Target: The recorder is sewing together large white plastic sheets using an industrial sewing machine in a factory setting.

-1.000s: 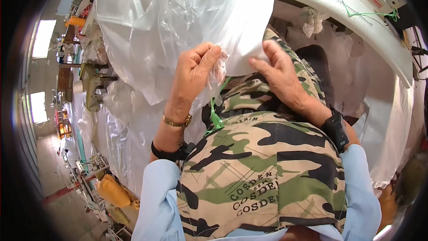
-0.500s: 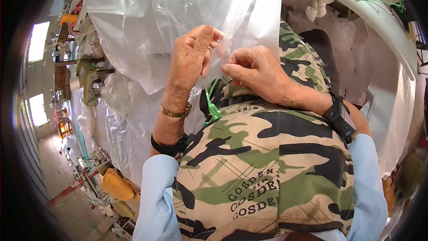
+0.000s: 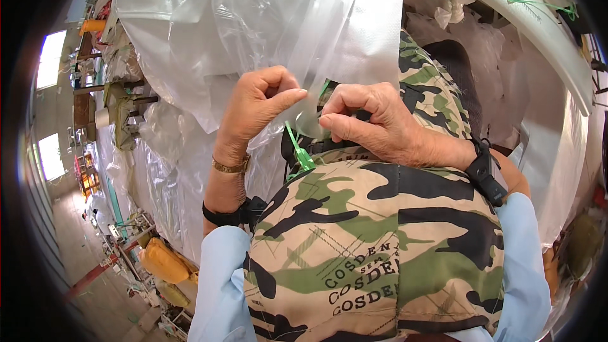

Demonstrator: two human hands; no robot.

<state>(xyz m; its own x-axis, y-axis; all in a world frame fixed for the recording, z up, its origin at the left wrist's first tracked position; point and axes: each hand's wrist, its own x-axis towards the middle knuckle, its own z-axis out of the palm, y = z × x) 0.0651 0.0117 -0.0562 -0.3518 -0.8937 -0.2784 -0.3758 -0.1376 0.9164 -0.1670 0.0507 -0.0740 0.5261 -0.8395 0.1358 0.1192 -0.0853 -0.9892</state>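
Observation:
A sheet of clear plastic film (image 3: 272, 31) lies over a white woven sheet (image 3: 168, 44) in front of me. The film's near end comes down between my two hands. My left hand (image 3: 259, 104) is closed, thumb against bent forefinger, at the film's left edge. Just right of it, my right hand (image 3: 373, 120) pinches the film's near end with thumb and forefinger. A small gap separates the fingertips. Beneath them, a bright green plastic strip (image 3: 303, 155) hangs at the waist of my camouflage apron (image 3: 380, 240).
A white curved table edge (image 3: 506, 6) with green string (image 3: 532, 1) on it runs along the right. Crumpled clear plastic (image 3: 443, 5) lies beneath it. More plastic sheeting (image 3: 168, 171) spreads at the left, beyond which stand a yellow bundle (image 3: 166, 261) and metal racks.
My left hand has come down and to the left, its raised fingers now folded into a pinch. The right hand has dropped slightly toward me. The film's end has moved down with them.

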